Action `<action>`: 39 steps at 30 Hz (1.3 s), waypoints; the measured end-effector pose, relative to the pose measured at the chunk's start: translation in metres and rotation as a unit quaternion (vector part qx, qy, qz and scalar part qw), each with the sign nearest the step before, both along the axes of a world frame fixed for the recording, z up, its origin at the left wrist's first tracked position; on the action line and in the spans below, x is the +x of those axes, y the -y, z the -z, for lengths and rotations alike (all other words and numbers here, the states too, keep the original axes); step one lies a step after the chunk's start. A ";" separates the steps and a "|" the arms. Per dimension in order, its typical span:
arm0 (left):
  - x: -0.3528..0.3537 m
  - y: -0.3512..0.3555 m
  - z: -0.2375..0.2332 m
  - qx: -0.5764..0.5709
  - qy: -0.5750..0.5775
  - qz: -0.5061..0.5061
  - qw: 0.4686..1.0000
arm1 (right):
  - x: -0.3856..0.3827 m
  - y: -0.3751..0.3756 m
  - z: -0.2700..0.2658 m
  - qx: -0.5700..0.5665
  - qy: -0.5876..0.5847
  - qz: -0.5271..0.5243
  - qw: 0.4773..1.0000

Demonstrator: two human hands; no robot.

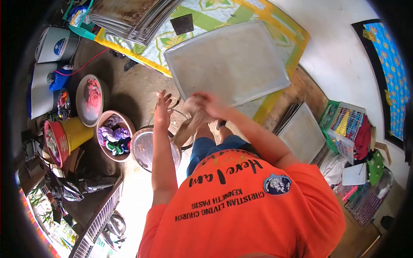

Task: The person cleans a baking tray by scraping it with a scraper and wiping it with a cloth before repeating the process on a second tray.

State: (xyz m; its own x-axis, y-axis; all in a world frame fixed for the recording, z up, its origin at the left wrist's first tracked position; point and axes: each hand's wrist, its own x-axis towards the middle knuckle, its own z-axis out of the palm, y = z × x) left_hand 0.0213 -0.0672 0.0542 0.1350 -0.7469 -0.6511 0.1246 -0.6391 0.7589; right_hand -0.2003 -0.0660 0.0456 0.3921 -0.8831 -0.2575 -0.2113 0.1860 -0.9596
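Pale lump (192, 107) gripped just beyond a metal basin (146, 150)
The right hand (211, 105) closes round the lump (blurred, possibly dough), near the baking tray (228, 60). The left hand (162, 107) is spread open and empty beside it. It would be steadier cupped underneath.

left hand (162, 108): fingers spread, above a metal basin (144, 149)
right hand (207, 105): blurred, at the near edge of the grey tray (230, 58)

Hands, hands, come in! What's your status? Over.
Left hand open, fingers spread. Right hand blurred against a pale lump, grip unclear. Big metal tray just beyond both hands; round metal lid beside the left forearm.
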 end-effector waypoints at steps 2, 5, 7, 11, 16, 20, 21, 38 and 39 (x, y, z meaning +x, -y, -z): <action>0.005 -0.009 -0.009 0.010 0.024 -0.015 1.000 | -0.063 0.031 -0.031 -0.005 0.032 0.109 0.994; 0.008 -0.029 0.000 0.050 -0.004 0.031 0.998 | -0.156 0.084 -0.037 -0.055 -0.064 0.289 0.954; -0.013 -0.041 -0.005 0.084 -0.059 0.053 0.993 | -0.207 0.108 -0.026 -0.032 -0.083 0.338 0.937; -0.048 -0.054 -0.002 0.067 -0.176 0.061 0.980 | -0.193 0.092 0.022 -0.246 -0.506 0.276 0.779; -0.046 -0.054 0.007 0.059 -0.239 0.041 0.968 | -0.022 0.032 0.023 -0.303 -0.418 0.154 0.843; -0.034 -0.054 0.016 0.063 -0.374 -0.006 0.925 | 0.072 0.004 0.003 -0.307 -0.133 0.020 0.942; -0.028 -0.055 0.023 0.071 -0.403 -0.018 0.912 | 0.075 0.014 -0.003 -0.265 -0.089 0.013 0.960; -0.033 -0.087 0.014 0.001 -0.672 -0.185 0.717 | 0.091 0.002 -0.038 -0.052 -0.265 -0.307 0.913; -0.013 -0.094 0.062 0.050 -0.466 -0.203 0.860 | 0.092 -0.003 -0.031 -0.021 -0.215 -0.250 0.944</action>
State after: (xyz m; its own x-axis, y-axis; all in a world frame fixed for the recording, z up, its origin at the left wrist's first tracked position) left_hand 0.0085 0.0266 -0.0080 -0.2438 -0.6954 -0.6760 0.8769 -0.4557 0.1526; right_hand -0.1085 -0.0635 0.0769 0.6305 -0.6283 -0.4558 -0.6333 -0.0769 -0.7701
